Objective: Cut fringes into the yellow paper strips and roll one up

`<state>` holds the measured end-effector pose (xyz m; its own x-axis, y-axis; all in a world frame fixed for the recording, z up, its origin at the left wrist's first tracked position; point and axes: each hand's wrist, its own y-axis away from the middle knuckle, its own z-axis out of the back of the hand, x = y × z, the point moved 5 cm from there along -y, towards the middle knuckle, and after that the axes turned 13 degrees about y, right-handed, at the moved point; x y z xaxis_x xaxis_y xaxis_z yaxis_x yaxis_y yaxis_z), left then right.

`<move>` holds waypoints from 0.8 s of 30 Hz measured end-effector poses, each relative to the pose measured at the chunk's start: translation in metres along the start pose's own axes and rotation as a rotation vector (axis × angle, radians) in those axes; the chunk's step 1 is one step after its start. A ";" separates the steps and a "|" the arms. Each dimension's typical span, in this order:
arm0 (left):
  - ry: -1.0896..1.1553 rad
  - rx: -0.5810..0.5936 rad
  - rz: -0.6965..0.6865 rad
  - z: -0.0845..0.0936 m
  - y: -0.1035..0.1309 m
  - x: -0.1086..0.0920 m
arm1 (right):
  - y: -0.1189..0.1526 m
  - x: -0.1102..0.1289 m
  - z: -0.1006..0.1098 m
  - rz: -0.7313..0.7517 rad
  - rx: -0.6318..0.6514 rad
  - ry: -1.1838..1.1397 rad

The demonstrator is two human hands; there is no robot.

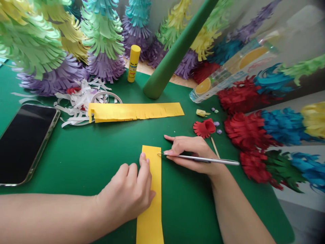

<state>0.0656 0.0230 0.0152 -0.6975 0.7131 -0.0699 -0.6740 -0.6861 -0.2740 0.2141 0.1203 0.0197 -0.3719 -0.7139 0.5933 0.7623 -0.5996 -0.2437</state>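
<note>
Green tabletop [101, 145], plain pale grey wall [304, 20]

Table [106, 145], clocked from the near strip's [152, 210] far end.
Phone [27, 144] at 9; paper shreds [81, 98], 10; fringed strip [137, 111], 11–12, glue stick [133, 64] behind; cone [162, 79] base, 12; curled piece [204, 128], 2.

My left hand [130, 189] presses a yellow paper strip [155, 203] on the green table [83, 169], while my right hand [190, 152] holds a slim silver tool [215, 160] whose tip meets the strip's far right edge.
</note>
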 end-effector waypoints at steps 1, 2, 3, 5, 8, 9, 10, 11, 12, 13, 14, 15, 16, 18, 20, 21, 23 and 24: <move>0.001 0.004 0.000 0.000 0.000 0.000 | 0.001 -0.001 0.001 -0.006 0.007 -0.002; 0.003 0.009 -0.003 0.000 0.000 0.000 | 0.002 -0.001 0.002 -0.011 0.015 -0.003; 0.004 0.016 -0.005 -0.001 0.000 0.000 | 0.002 -0.002 0.003 -0.016 0.020 -0.004; 0.008 0.027 -0.008 -0.001 -0.001 0.001 | 0.004 -0.003 0.004 -0.022 0.029 -0.005; 0.009 0.029 -0.010 -0.001 -0.001 0.001 | 0.005 -0.003 0.006 -0.037 0.039 -0.015; 0.008 0.025 -0.011 -0.001 0.000 0.001 | 0.005 -0.004 0.006 -0.043 0.044 -0.021; 0.007 0.023 -0.011 -0.001 0.000 0.001 | 0.005 -0.004 0.006 -0.049 0.050 -0.027; 0.004 0.022 -0.009 -0.001 0.000 0.001 | 0.005 -0.004 0.007 -0.053 0.054 -0.034; 0.004 0.021 -0.009 -0.001 0.001 0.001 | 0.005 -0.004 0.007 -0.058 0.055 -0.043; 0.004 0.021 -0.008 -0.001 0.001 0.001 | 0.006 -0.005 0.006 -0.064 0.046 -0.058; 0.005 0.021 -0.006 -0.001 0.001 0.000 | 0.006 -0.005 0.007 -0.076 0.022 -0.081; 0.007 0.020 -0.006 -0.001 0.002 0.000 | 0.005 -0.005 0.007 -0.094 -0.022 -0.113; 0.011 0.020 -0.005 -0.001 0.002 0.000 | 0.005 -0.006 0.007 -0.115 -0.083 -0.152; 0.017 0.014 -0.005 0.000 0.002 0.000 | 0.004 -0.005 0.005 -0.167 -0.214 -0.223; 0.021 0.003 -0.010 0.000 0.002 -0.001 | 0.002 -0.002 -0.001 -0.194 -0.272 -0.252; 0.020 -0.004 -0.013 0.001 0.002 -0.001 | 0.000 0.000 -0.006 -0.183 -0.273 -0.250; 0.016 -0.020 -0.027 0.001 0.001 -0.002 | -0.003 0.004 -0.014 -0.168 -0.257 -0.225; 0.012 -0.029 -0.035 0.001 0.001 -0.002 | -0.004 0.005 -0.017 -0.164 -0.248 -0.212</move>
<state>0.0657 0.0209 0.0162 -0.6702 0.7388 -0.0711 -0.6909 -0.6560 -0.3038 0.2000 0.1128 0.0103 -0.3412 -0.5256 0.7793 0.5400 -0.7882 -0.2952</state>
